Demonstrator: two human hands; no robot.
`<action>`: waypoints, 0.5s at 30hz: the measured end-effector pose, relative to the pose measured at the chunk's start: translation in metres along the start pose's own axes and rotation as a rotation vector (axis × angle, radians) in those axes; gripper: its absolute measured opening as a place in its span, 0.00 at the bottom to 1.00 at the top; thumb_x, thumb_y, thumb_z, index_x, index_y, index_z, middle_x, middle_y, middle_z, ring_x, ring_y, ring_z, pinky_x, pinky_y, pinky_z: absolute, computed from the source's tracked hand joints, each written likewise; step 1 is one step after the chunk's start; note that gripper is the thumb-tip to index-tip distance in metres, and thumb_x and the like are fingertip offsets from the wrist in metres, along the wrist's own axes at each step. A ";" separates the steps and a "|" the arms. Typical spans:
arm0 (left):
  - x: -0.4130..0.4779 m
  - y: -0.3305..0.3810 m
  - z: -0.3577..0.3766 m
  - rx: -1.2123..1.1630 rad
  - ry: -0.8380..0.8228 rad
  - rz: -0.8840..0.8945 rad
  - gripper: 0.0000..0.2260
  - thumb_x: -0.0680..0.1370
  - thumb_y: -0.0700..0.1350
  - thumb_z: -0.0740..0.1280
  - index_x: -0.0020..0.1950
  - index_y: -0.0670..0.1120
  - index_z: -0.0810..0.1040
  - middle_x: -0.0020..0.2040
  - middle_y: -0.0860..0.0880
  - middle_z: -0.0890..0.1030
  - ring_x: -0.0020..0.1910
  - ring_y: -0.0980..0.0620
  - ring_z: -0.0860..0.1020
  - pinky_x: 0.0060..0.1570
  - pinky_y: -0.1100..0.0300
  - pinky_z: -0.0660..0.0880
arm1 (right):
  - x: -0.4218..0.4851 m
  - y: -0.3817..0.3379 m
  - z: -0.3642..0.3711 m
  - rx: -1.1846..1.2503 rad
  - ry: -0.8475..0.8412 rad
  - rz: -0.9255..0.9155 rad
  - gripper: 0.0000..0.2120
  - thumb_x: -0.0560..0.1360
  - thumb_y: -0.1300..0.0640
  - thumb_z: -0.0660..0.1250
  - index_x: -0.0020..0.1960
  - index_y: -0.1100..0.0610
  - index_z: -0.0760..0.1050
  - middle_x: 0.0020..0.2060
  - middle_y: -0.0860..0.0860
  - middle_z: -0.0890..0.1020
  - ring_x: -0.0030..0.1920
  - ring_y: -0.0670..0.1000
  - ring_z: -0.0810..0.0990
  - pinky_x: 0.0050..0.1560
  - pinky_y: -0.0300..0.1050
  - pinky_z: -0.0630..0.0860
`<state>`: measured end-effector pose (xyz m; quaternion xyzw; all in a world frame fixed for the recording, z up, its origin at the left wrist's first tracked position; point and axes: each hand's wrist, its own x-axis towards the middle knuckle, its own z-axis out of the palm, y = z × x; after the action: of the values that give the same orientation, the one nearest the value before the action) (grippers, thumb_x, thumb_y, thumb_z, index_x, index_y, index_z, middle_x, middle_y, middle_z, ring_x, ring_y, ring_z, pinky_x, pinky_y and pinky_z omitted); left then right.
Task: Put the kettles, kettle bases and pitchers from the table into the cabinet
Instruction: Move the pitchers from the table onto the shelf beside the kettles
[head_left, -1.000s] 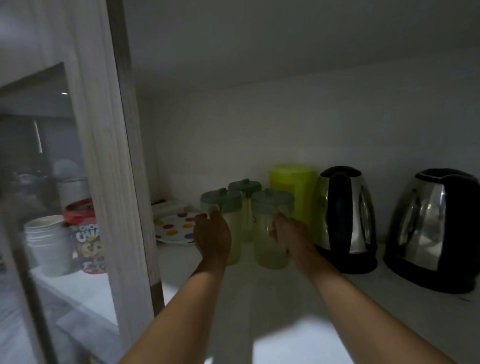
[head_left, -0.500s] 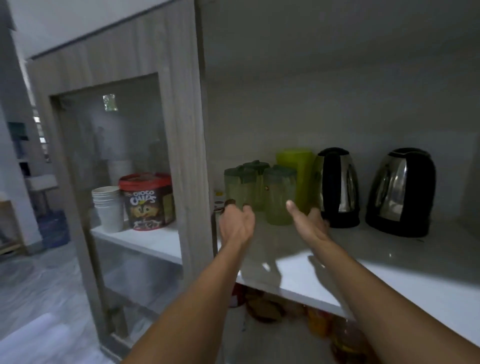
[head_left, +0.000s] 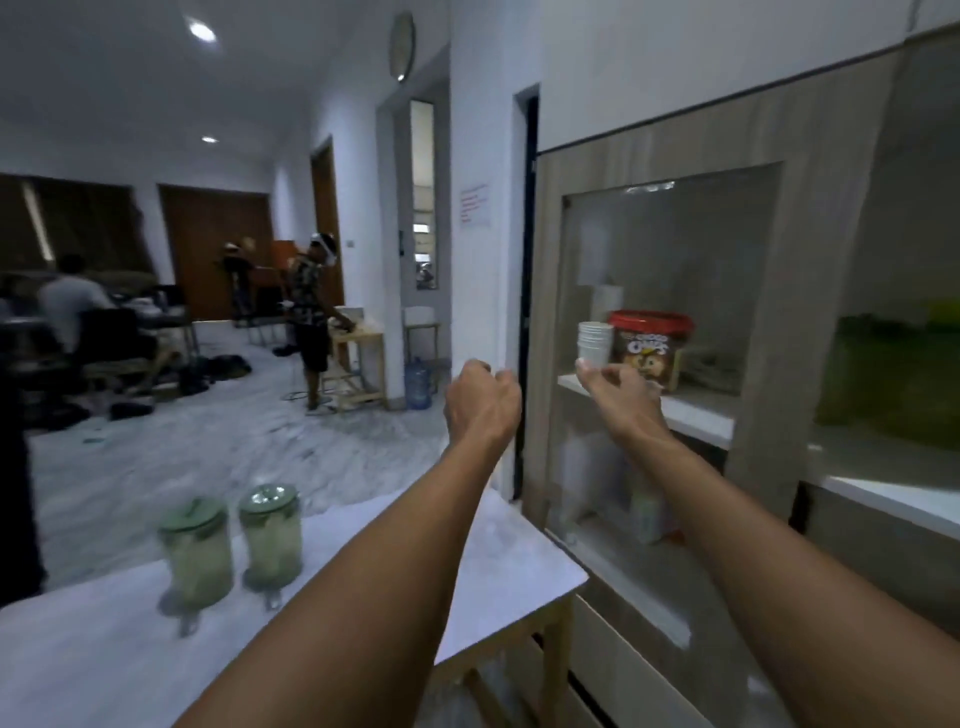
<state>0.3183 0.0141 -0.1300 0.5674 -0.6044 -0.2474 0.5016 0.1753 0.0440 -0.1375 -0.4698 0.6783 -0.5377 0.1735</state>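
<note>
Hovering in mid-air before the cabinet (head_left: 670, 322): left hand (head_left: 480, 402) with grip curled loosely, right hand (head_left: 621, 392) with grip half open, both holding nothing. Standing side by side on the white bench (head_left: 493, 561), near left: two green-lidded pitchers (head_left: 231, 540).

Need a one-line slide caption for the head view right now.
Both hands, left and right, empty beside the cabinet; two pitchers wait on the table.

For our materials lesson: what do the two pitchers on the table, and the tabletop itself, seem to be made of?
Two pitchers: probably translucent plastic with a pale green tint, since light passes through the walls; the lids are opaque green. Tabletop: smooth white surface with a faint sheen, perhaps laminate, on light wooden legs.
</note>
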 end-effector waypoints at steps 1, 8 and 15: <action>0.007 -0.016 -0.027 0.015 0.046 -0.035 0.17 0.80 0.49 0.58 0.59 0.39 0.78 0.58 0.39 0.81 0.56 0.40 0.78 0.50 0.54 0.72 | -0.008 -0.014 0.030 -0.002 -0.067 -0.028 0.32 0.75 0.32 0.59 0.70 0.52 0.70 0.70 0.60 0.72 0.66 0.61 0.73 0.67 0.56 0.70; 0.035 -0.125 -0.192 0.134 0.358 -0.267 0.15 0.81 0.49 0.59 0.63 0.42 0.75 0.62 0.41 0.79 0.61 0.40 0.76 0.55 0.53 0.72 | -0.064 -0.084 0.230 0.023 -0.472 -0.132 0.32 0.76 0.32 0.58 0.71 0.54 0.68 0.72 0.61 0.69 0.68 0.63 0.71 0.68 0.61 0.70; 0.067 -0.246 -0.273 0.241 0.566 -0.567 0.16 0.80 0.48 0.59 0.63 0.41 0.76 0.61 0.41 0.79 0.59 0.40 0.77 0.54 0.52 0.74 | -0.085 -0.076 0.377 -0.008 -0.762 -0.104 0.31 0.80 0.37 0.57 0.74 0.57 0.64 0.74 0.61 0.65 0.68 0.63 0.72 0.66 0.53 0.69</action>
<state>0.6783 -0.0322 -0.2196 0.8116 -0.2871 -0.1374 0.4899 0.5316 -0.0978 -0.2292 -0.6704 0.5424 -0.3300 0.3840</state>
